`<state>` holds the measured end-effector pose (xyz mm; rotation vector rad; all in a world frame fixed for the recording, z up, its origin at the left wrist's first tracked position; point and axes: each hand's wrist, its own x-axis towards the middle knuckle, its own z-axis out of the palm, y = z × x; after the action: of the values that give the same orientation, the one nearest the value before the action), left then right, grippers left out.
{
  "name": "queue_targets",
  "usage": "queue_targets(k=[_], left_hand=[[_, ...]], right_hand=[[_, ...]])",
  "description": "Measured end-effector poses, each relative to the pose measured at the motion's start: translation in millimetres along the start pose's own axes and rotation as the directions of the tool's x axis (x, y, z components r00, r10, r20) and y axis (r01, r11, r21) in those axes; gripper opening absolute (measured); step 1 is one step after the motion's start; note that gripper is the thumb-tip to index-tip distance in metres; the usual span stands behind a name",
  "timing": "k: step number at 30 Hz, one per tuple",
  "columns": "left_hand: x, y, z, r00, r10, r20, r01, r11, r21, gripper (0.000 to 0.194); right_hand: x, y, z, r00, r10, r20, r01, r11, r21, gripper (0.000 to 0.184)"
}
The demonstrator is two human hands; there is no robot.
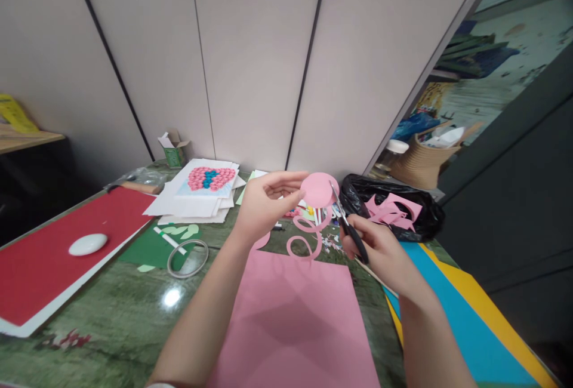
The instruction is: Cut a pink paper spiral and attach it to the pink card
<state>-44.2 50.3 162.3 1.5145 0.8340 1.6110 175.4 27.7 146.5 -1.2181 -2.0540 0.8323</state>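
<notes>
My left hand [271, 200] pinches the left edge of a pink paper circle [319, 190], raised above the table. In my right hand [372, 245] is a pair of scissors [353, 236] with black handles, and its blades meet the circle's right edge. A curling pink paper strip [301, 247] hangs below the circle. Beneath my hands lies a large pink paper sheet [298, 316]. Part of another pink paper piece [262, 241] shows behind my left wrist.
At left are a red sheet [54, 227] with a white oval object [88, 245], green paper [143, 246], a marker [170, 240] and a clear ring [188, 258]. A black bag [432, 215] with pink scraps [394, 212] stands right, near blue sheets [456, 310]. A wall [250, 65] rises behind.
</notes>
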Motion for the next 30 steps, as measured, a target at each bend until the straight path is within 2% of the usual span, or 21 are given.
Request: queue_targets(k=[17,24,30], left_hand=[[1.6,-3.5,-3.4,0.991,0.05,-0.126,-0.046,0.998,0.032,0.024],[-1.4,2.5,2.0,0.998,0.01,-0.055,-0.007,0.998,0.065,0.035],[-2.8,3.3,6.6,0.998,0.02,-0.053,-0.015,0.996,0.084,0.032]], right_hand=[[-0.8,-2.5,-6.3,0.997,0.022,0.08,-0.02,0.999,-0.026,0.021],[-0.5,0.0,-0.5,0.999,0.016,0.03,-0.017,0.999,0.036,0.02],[0.2,-3.0,0.7,0.999,0.028,0.031,-0.029,0.998,0.059,0.019]])
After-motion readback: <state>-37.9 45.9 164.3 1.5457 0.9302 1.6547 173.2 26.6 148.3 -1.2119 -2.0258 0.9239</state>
